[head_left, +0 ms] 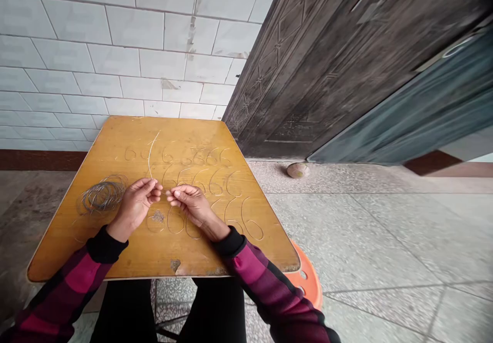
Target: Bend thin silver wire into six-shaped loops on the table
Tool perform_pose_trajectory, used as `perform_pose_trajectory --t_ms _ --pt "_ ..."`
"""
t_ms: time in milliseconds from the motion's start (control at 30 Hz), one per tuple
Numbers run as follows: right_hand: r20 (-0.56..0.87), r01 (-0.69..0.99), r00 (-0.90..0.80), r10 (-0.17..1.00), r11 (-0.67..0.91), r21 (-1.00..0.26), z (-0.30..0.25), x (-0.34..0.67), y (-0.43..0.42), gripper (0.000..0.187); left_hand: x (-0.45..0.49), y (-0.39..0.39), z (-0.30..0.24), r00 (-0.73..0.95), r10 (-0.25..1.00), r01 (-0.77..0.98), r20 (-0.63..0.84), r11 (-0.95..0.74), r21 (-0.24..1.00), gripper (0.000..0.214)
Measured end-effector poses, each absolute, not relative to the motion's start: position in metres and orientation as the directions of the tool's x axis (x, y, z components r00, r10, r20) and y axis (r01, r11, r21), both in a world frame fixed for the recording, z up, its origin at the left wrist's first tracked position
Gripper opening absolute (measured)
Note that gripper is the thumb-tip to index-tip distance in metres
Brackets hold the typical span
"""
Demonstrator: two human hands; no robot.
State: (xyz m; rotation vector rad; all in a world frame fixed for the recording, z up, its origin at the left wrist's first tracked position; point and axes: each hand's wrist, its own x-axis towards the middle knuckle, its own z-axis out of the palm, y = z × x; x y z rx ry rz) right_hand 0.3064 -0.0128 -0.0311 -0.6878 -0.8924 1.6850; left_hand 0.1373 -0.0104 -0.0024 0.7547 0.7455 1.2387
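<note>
- The thin wire (151,153) is the main thing here, mid-table, curving up out of the left hand (135,204).
- The left hand has a narrow pinch on it, thumb against fingertips, which seems to keep the strand standing clear of the tabletop.
- The right hand (191,204) is just beside it, fingers bunched narrow toward the left. Can't tell if it's got wire too, since any strand there is too thin to make out.
- The wire sixes (250,221) lie in loose rows, spaced apart, probably so they don't snag each other.
- The wire coil (103,195) sits left of the left hand on the table (185,132), handy for grabbing.
- An orange stool (308,276) pokes out past the table's lower right corner.
</note>
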Motion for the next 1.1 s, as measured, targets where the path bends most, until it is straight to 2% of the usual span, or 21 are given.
perform_pose_trajectory --t_ms 133,233,367,567,767,933,1100 --pt "-0.031 -0.550 -0.303 0.953 -0.201 -0.811 -0.035 0.305 -0.013 0.024 0.131 -0.008 0.004 0.118 0.992 -0.463 -0.041 0.091 0.882 0.019" --pt "-0.014 -0.508 -0.218 0.976 -0.126 -0.852 -0.036 0.303 -0.012 0.027 0.132 -0.010 0.005 0.074 0.997 -0.345 0.000 0.026 0.938 0.020" --pt "0.102 -0.332 -0.087 0.991 0.068 -0.941 -0.036 0.302 -0.011 0.031 0.138 -0.012 0.000 0.064 0.996 -0.182 0.066 -0.053 0.982 0.023" --pt "0.261 -0.073 -0.081 0.962 0.256 -0.964 -0.038 0.300 -0.014 0.037 0.138 -0.008 -0.008 0.067 0.994 -0.124 0.082 -0.073 0.990 0.026" --pt "0.370 0.156 -0.128 0.920 0.387 -0.909 -0.035 0.301 -0.016 0.034 0.135 -0.006 -0.006 0.011 0.989 -0.037 0.150 -0.150 0.988 0.028" --pt "0.482 0.353 -0.151 0.863 0.503 -0.789 -0.032 0.305 -0.014 0.036 0.137 -0.007 -0.005 0.058 0.985 0.029 0.164 -0.166 0.986 0.025" --pt "0.499 0.458 -0.230 0.836 0.545 -0.702 -0.031 0.307 -0.013 0.040 0.137 -0.006 -0.012 0.152 0.981 0.057 0.120 -0.130 0.990 0.027"
